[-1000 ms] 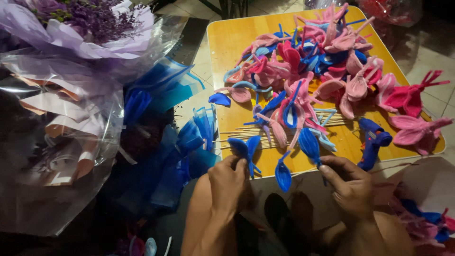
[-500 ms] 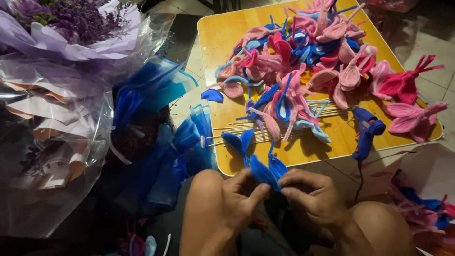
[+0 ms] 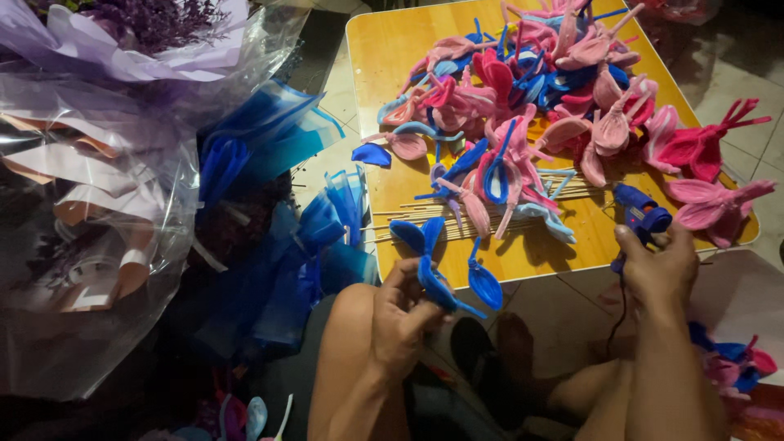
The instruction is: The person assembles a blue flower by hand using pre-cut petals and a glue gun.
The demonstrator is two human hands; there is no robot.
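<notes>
A low yellow wooden counter (image 3: 392, 49) with rounded corners stands on a pale tiled floor (image 3: 735, 90) in dim light. Its far and middle parts are heaped with pink and blue petal pieces (image 3: 539, 106) on thin stems, and a row of bare wooden sticks (image 3: 425, 220) lies across the near half, reaching toward the near left corner. A single blue petal (image 3: 371, 155) sits at the left edge.

Off the left edge, on the floor, lies a wrapped bouquet (image 3: 122, 49) in clear and lilac film holding purple flowers, with folded blue mesh wrapping (image 3: 278, 245) beside it.

At the near edge the left hand (image 3: 400, 322) is closed around the stem of a blue petal cluster (image 3: 433, 261), lifted just over the near edge of the counter. The right hand (image 3: 661, 265) is wrapped around a blue glue gun (image 3: 641, 214) at the near right corner, its nozzle pointing in over the counter. Past the right wrist, a white container (image 3: 735, 302) holds more pink and blue pieces (image 3: 735, 359).
</notes>
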